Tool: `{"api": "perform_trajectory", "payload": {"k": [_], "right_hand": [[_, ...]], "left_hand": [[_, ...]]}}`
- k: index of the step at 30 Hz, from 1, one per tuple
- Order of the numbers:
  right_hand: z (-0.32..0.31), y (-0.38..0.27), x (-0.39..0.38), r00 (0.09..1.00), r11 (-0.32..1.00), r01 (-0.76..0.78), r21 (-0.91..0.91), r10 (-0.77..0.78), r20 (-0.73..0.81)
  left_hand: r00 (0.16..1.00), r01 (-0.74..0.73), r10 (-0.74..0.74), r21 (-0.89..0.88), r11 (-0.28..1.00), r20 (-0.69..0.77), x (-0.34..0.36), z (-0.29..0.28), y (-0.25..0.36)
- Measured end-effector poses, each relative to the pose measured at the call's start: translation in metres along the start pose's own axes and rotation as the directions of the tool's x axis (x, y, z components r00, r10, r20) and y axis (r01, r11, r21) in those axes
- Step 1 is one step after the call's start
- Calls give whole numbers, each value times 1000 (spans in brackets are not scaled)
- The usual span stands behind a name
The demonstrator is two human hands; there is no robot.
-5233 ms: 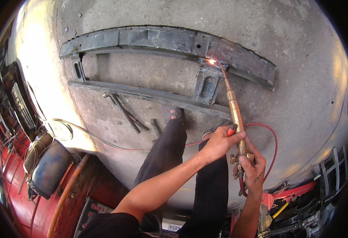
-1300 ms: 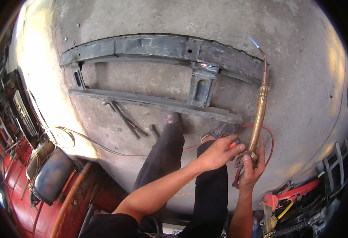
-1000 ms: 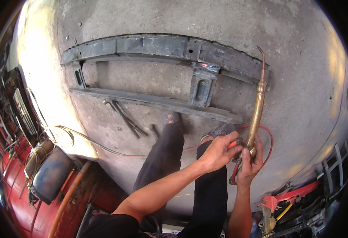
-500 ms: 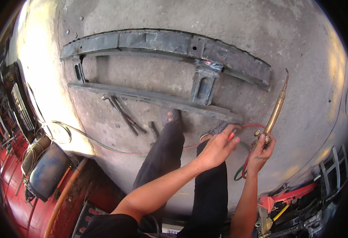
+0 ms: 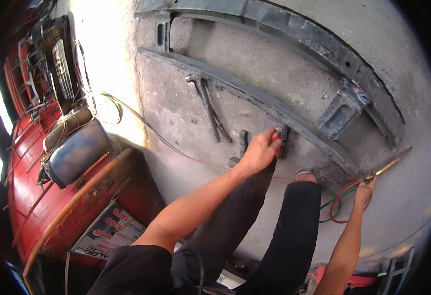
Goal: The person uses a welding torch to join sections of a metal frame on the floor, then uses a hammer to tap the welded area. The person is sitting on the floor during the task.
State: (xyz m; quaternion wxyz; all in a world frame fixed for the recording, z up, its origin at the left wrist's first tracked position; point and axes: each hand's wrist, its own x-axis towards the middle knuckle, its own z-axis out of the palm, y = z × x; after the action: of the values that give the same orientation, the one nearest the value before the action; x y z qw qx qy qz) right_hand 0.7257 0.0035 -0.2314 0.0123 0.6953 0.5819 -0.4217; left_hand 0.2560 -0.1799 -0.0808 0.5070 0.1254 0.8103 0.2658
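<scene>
My left hand (image 5: 260, 153) is closed around a small red lighter (image 5: 274, 136), above my shoe and the lower bar of a dark metal bumper frame. In my right hand (image 5: 364, 189) is a brass gas torch (image 5: 391, 164), its tip pointing up and to the right; the fingers wrap round its valve end. Red and green hoses (image 5: 332, 210) loop below the torch. The bumper frame (image 5: 247, 94) lies on the concrete, with a curved far beam and two uprights. A small reddish spot shows atop its right bracket (image 5: 337, 118).
A hammer (image 5: 208, 105) and another long-handled tool lie crossed on the floor (image 5: 176, 118). A short dark tool (image 5: 243, 141) rests near my left leg. Hoses cross from the left, past a red bodywork panel (image 5: 28, 162) bearing a blue-grey cylinder (image 5: 78, 156).
My hands have drawn apart: the left with the lighter moved left, the right with the torch lower right. The torch has tilted further right. The view has turned left.
</scene>
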Motion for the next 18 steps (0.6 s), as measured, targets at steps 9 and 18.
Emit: {"api": "perform_trajectory", "payload": {"k": [9, 18], "right_hand": [[-5, -37, 9, 955, 976, -192, -106, 211, 208], [-13, -142, -86, 906, 972, -57, -227, 146, 398]], "left_hand": [[857, 249, -82, 269, 930, -508, 19, -58, -239], [778, 448, -509, -243, 861, -370, 95, -134, -322]]}}
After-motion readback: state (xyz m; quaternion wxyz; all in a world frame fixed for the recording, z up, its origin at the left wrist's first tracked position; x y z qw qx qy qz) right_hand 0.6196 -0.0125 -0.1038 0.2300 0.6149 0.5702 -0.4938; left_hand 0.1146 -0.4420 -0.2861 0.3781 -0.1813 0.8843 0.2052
